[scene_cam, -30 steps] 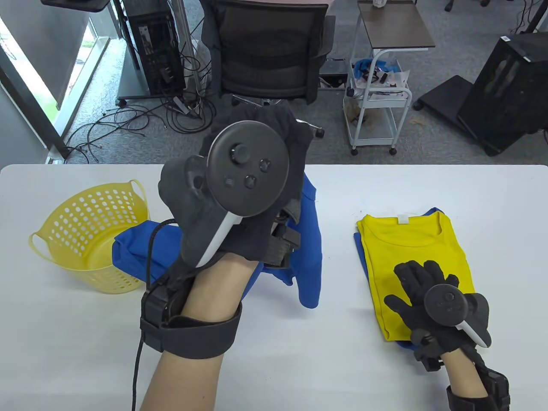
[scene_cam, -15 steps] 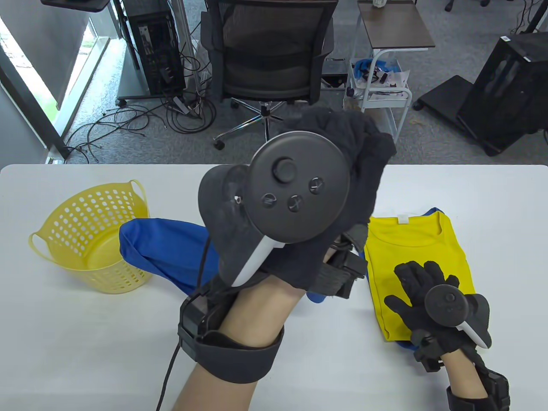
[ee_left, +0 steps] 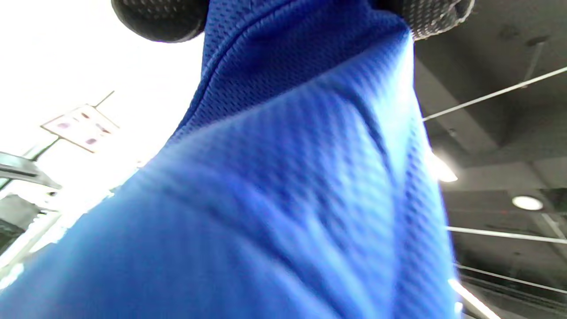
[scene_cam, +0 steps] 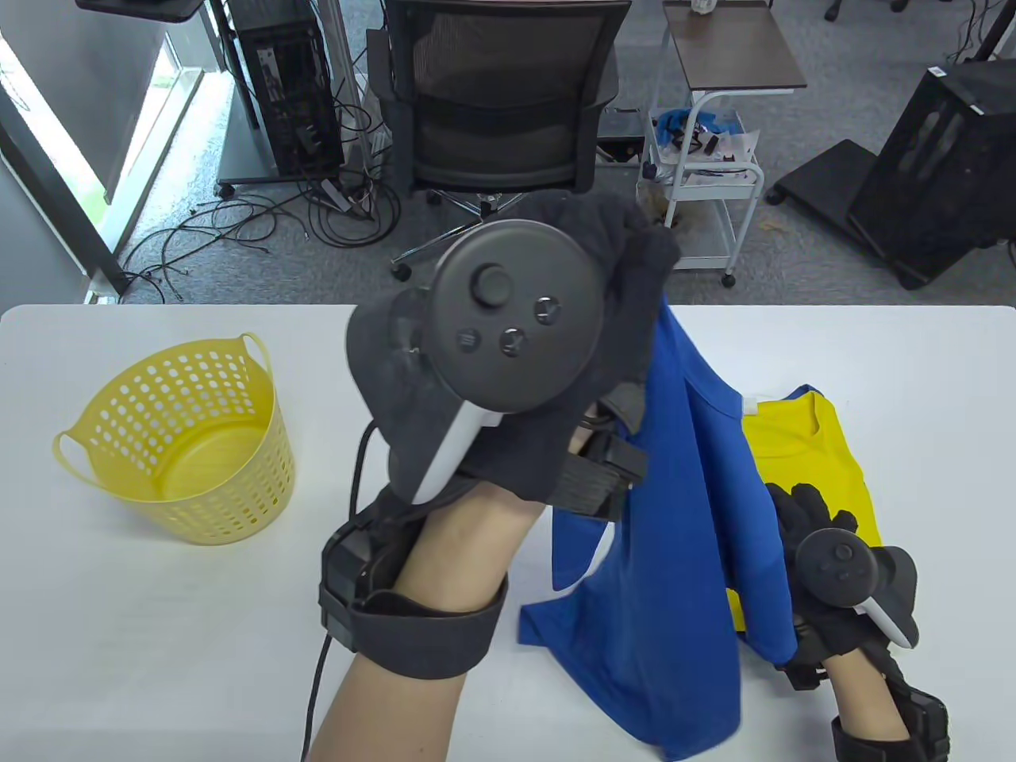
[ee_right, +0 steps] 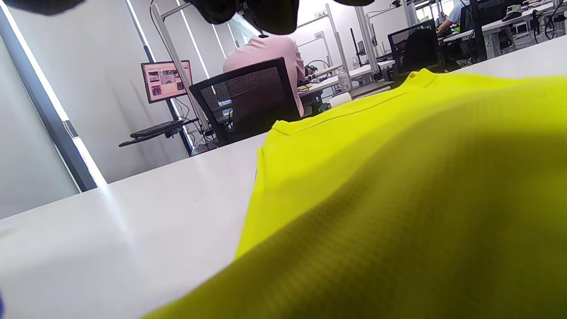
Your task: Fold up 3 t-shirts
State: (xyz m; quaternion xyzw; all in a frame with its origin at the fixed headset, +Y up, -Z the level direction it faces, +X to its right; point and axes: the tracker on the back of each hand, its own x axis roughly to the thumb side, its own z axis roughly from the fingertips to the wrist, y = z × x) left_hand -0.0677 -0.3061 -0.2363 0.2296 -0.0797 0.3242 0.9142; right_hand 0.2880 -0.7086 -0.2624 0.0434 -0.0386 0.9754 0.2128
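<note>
Third shirt lifted clear of the basket

Table view: left hand now dangles the blue t-shirt over the table's near edge; half a second ago it trailed by the yellow basket. Left wrist view: fingers clamped on blue fabric. Right wrist view: right hand rests flat on the folded yellow t-shirt, so folding comes next.

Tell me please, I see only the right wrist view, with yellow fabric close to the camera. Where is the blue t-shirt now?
Observer: The left hand holds the blue t-shirt raised; it hangs down, partly covering the yellow t-shirt.
Operator: How does the left hand hold it?
Observer: The left wrist view shows gloved fingertips gripping the fabric at its top.
Operator: Is the basket empty?
Observer: Yes, the yellow basket stands at the table's left with nothing inside.
</note>
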